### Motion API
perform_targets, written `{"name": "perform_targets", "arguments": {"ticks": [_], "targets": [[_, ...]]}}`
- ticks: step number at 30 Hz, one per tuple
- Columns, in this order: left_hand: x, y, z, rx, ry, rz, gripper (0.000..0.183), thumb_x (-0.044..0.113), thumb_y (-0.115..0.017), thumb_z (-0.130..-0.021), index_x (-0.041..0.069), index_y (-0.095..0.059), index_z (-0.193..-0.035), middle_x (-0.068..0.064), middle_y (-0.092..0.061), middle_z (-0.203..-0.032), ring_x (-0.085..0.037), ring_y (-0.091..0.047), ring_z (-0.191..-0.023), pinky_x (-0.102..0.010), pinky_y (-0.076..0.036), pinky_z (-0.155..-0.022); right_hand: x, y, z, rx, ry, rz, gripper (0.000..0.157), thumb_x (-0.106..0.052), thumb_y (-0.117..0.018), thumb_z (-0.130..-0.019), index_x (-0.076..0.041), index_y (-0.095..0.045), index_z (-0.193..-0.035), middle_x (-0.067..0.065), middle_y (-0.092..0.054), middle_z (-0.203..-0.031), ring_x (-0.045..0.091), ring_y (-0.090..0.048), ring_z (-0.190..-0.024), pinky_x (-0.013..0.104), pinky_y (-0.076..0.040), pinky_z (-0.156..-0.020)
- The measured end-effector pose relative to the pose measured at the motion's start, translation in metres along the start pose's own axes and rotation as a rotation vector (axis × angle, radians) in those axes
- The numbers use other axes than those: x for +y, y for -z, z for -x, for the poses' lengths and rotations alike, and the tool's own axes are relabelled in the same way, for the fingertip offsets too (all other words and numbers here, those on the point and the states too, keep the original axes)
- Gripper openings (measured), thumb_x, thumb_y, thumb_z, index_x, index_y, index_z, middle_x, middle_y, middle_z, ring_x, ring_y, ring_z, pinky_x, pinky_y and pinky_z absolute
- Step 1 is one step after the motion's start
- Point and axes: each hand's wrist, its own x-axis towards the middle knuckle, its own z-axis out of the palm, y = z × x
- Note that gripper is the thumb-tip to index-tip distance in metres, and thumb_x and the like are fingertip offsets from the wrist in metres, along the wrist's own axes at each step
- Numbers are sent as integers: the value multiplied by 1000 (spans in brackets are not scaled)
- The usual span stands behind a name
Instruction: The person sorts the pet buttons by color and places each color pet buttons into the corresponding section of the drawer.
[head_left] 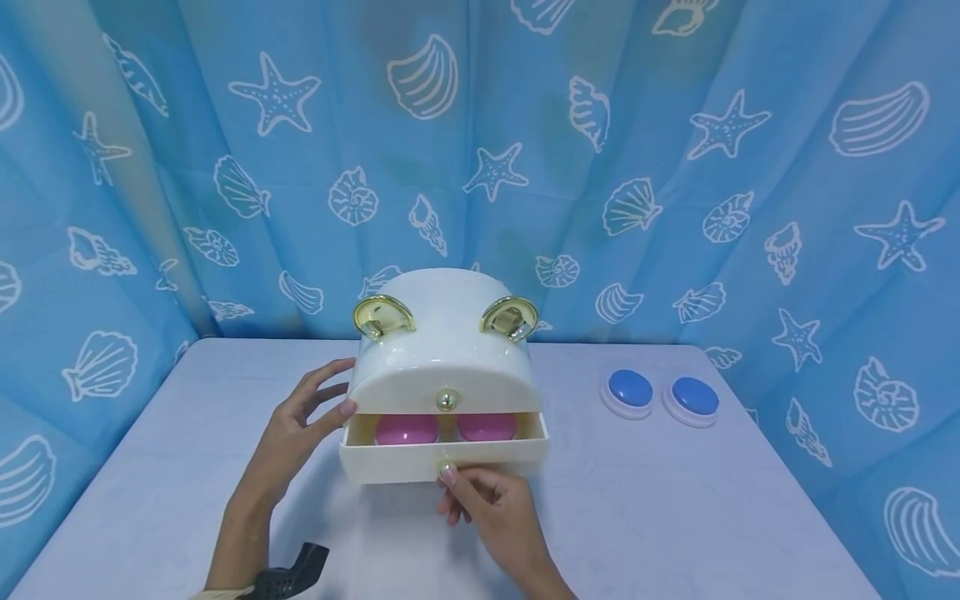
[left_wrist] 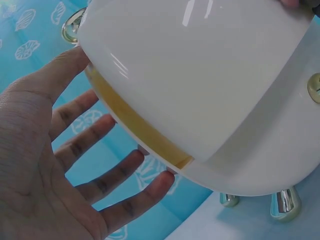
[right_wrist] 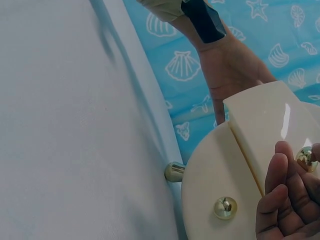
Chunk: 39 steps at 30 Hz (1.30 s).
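Observation:
A white glossy drawer box (head_left: 446, 333) with two gold ears stands on the table. Its drawer (head_left: 390, 464) is pulled out, and two domed pink pieces (head_left: 407, 429) lie inside. Thumb and fingers of my right hand (head_left: 498, 510) pinch the small gold knob (right_wrist: 305, 157) on that drawer's front. My left hand (head_left: 300, 421) is at the box's left side, its fingers spread and the thumb against the front corner. In the left wrist view, the fingertips of the left hand (left_wrist: 75, 165) reach the box's edge beside the drawer gap.
Two round white pieces with blue domed tops (head_left: 630, 388) sit to the right of the box. White cloth covers the table (head_left: 637, 517). Behind it hangs a blue curtain (head_left: 495, 233) with shell and starfish prints. Another gold knob (right_wrist: 225, 207) and short gold feet (left_wrist: 285, 204) stick out from the box.

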Motion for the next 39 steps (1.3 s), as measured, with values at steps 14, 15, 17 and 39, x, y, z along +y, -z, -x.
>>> {"name": "perform_targets", "arguments": {"ticks": [14,15,17,39], "targets": [[-3,-2,-1,-10,-1,19,63,46,-67,-93,34,-43,-150,8,-32,-159,-35,-36,-142,-71,-36,-101,6,1,-21,35,31,16,28,-28,-67,-97,-2,-76,-92,8,-71,-73,20,-66,-63,29,-55,-62],[-3,-2,-1,-11,0,19,63,46,-67,-93,35,-43,-150,8,-32,-159,-35,-36,-142,-70,-36,-101,7,1,-22,38,32,16,28,-27,-67,-97,-2,-76,-91,8,-71,-73,20,-66,-63,29,-55,-62],[-3,-1,-1,-10,0,15,62,46,-67,-94,35,-43,-150,8,-32,-159,-35,-36,-142,-70,-36,-101,7,1,-24,39,34,19,28,-29,-68,-97,-2,-76,-90,8,-71,-73,20,-66,-63,30,-55,-62],[-4,3,-1,-55,-58,-4,71,35,-79,-88,38,-44,-149,6,-36,-154,-33,-42,-138,-54,-51,-95,27,6,-32,-2,36,38,31,-31,-67,-97,-2,-76,-90,7,-71,-74,19,-66,-67,32,-57,-68]]}}
